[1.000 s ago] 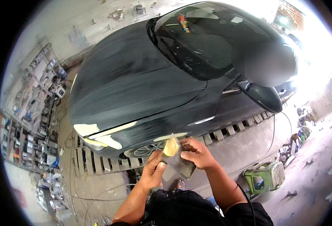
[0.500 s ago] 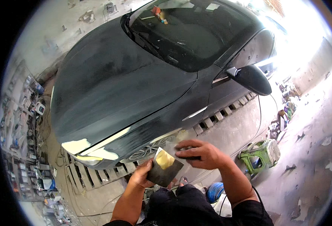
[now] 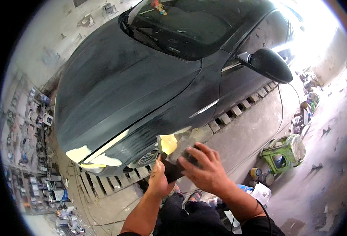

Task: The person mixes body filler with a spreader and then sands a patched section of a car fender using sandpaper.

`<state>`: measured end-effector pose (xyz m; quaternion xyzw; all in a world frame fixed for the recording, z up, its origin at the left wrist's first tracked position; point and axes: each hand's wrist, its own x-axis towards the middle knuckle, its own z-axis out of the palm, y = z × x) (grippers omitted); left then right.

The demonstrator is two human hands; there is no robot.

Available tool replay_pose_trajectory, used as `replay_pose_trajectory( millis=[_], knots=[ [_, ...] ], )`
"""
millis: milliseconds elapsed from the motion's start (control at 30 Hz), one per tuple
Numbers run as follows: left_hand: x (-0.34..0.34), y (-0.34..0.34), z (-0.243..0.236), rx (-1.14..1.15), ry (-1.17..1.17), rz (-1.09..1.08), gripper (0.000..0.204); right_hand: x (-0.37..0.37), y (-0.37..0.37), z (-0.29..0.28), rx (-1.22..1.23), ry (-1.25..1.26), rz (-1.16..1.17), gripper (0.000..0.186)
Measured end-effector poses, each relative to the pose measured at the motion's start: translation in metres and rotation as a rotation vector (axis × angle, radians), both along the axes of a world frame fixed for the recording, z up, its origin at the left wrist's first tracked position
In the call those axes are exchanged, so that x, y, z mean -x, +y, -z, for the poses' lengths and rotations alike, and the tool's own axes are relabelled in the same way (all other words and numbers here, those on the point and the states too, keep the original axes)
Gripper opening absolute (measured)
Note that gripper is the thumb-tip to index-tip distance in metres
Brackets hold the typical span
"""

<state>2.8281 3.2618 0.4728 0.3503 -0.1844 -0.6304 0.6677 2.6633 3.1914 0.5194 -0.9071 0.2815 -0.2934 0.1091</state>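
My left hand (image 3: 158,179) grips a dark flat mixing board (image 3: 171,169) by its near left edge, thumb on top. A lump of yellow putty (image 3: 168,144) is spread near the board's far left corner. Over the board, my right hand (image 3: 205,170) is closed on a thin grey spreader (image 3: 180,150), smeared by motion and partly hidden by the fingers. Beyond both hands stands a dark matt car (image 3: 122,90). Pale yellow filler patches (image 3: 106,159) cover its front corner, along the bonnet edge and fender.
Slatted pallets (image 3: 98,183) lie along the car's side. A green stool (image 3: 283,153) stands at the right, with cans (image 3: 266,179) beside it. The black wing mirror (image 3: 269,65) juts out. Shelves of cluttered goods (image 3: 32,149) line the left. Cables (image 3: 244,159) trail over the floor.
My right hand has come down and left over the board, bringing the spreader across it. The board has tilted and shifted slightly. The view has turned, so the stool sits farther right.
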Motion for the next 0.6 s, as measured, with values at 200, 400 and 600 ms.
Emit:
replay_pose_trajectory(
  millis=[200,400,600],
  knots=[
    [-0.018,-0.001,0.055,0.200,-0.710,-0.051,0.060,0.035,-0.014,0.080,-0.325,-0.012,-0.013,0.038],
    [-0.021,0.008,0.165,-0.048,0.087,0.199,0.090,0.059,-0.040,0.195,-1.108,-0.686,0.091,0.037],
    [-0.025,0.039,0.294,-0.163,0.344,0.293,0.088,0.039,-0.062,0.292,-0.983,-0.612,0.059,0.041]
  ],
)
